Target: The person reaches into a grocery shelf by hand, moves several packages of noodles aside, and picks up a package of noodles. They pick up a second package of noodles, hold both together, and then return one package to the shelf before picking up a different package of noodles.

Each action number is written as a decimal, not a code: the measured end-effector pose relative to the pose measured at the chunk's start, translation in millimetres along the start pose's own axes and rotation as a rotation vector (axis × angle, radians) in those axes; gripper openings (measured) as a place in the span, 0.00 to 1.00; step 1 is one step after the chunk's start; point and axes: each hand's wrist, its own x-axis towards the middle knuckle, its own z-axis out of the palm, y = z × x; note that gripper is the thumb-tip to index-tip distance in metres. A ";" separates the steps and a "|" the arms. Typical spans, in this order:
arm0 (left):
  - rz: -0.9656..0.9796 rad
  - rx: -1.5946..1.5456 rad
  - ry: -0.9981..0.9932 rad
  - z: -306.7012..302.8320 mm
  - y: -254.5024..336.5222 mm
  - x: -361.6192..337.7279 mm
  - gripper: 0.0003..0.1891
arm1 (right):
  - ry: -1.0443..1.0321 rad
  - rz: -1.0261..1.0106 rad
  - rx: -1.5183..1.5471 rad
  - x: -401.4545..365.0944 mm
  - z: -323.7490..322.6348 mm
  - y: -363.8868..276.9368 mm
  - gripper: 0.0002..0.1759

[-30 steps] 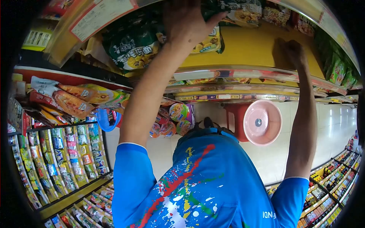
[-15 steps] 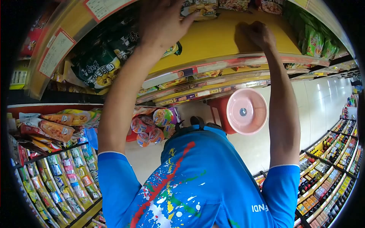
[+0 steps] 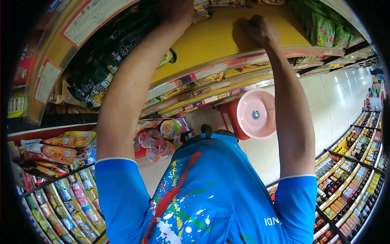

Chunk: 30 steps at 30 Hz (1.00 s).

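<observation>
My left hand reaches to the back of the yellow shelf, beside a few noodle packets. Its fingers are dark and cut off by the top edge, so their grip is hidden. Dark green noodle packets lie in a pile to the left, partly behind my left forearm. My right hand is curled into a fist on the shelf board, with nothing visible in it. More packets stand along the back, and green packets stand to the right of my right hand.
A pink basin sits on a red stool below the shelf. Cup noodles and bagged goods are at lower left. The shelf lip carries price labels. Stocked racks stand on the right.
My left hand has moved further toward the back of the shelf, partly out of view. The view has shifted, and my right hand stays closed on the shelf.
</observation>
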 end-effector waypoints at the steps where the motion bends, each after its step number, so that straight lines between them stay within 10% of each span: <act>1: 0.003 -0.004 0.001 23.6 -3.9 4.8 0.44 | 0.015 -0.002 0.003 -0.5 0.9 0.2 0.29; 3: -0.042 0.199 0.440 42.2 -5.4 14.7 0.34 | 0.009 0.005 -0.014 -3.9 -4.6 -4.6 0.29; 6: -0.192 -0.667 0.201 17.3 -7.1 13.7 0.27 | 0.034 0.021 -0.044 -2.6 -3.5 -6.2 0.28; 9: -0.088 0.062 0.193 24.3 -1.6 10.4 0.26 | 0.032 0.035 -0.062 -1.5 -1.8 -5.5 0.27; 30: 0.136 -0.009 0.132 6.0 46.9 -24.4 0.28 | -0.027 0.053 -0.055 -3.8 -13.5 -14.4 0.28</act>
